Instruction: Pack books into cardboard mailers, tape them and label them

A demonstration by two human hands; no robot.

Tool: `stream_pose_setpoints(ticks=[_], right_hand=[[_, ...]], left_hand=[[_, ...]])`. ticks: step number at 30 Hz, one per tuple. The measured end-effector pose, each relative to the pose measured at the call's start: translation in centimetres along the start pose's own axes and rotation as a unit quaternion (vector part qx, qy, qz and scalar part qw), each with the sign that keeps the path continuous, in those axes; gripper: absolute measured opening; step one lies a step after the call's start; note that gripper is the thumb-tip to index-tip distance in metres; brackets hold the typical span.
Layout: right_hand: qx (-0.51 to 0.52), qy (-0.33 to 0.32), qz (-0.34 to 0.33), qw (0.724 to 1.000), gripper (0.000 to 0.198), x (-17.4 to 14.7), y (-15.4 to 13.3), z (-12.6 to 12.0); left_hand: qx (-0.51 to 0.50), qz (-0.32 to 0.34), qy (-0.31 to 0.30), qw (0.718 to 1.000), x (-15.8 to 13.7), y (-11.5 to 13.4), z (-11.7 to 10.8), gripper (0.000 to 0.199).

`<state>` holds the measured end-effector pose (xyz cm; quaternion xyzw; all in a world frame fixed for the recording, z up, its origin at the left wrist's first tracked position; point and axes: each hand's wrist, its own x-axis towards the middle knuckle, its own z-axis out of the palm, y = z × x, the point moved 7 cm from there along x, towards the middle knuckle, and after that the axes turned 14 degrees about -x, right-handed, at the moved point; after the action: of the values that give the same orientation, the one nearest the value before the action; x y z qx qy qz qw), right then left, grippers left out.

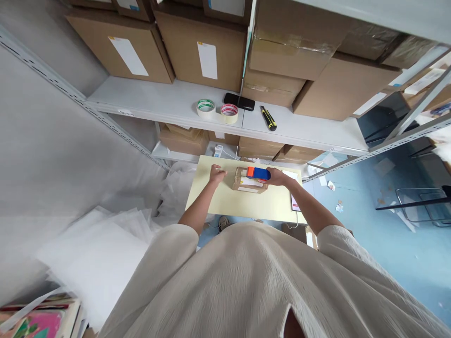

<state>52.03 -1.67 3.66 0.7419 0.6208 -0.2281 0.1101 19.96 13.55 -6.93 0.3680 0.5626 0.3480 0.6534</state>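
A small cardboard box (237, 183) with white labels sits on the pale yellow tabletop (211, 202). My right hand (277, 176) grips a tape dispenser (260, 174), blue with an orange front end, held against the top of the box near its right side. Just left of the box, apart from it, is my left hand (217, 174). Its fingers are curled in and the thumb side points at the box; whatever is between them, if anything, is too small to make out. The dispenser hides part of the box top.
Behind the table, a grey shelf (169, 101) carries two tape rolls (206, 108), a black phone-like object (239, 102) and a yellow-black utility knife (268, 118), below large cartons (207, 56). A device with a cable (295, 203) lies at the table's right. White foam sheets (102, 253) are piled left.
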Motion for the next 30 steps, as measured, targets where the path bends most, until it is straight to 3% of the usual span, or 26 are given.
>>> stream_pose_setpoints(ticks=[7,16,23,30], right_hand=[[-0.039,0.002,0.007,0.999,0.055,0.7,-0.2,0.6],[-0.088,-0.013,0.029,0.996,0.055,0.8,-2.1,-0.5],[-0.106,-0.029,0.037,0.993,0.05,0.5,-2.6,-0.9],[-0.113,-0.037,0.046,0.992,0.05,0.7,-2.2,-0.3]], left_hand=[[-0.006,-0.002,-0.016,1.0,-0.1,-1.3,0.0,0.058],[0.027,-0.022,0.009,0.999,1.1,-4.2,-0.3,0.054],[0.029,-0.036,0.004,0.999,2.6,-7.1,0.9,0.058],[0.054,-0.033,-0.005,0.998,1.9,-9.1,3.2,0.039]])
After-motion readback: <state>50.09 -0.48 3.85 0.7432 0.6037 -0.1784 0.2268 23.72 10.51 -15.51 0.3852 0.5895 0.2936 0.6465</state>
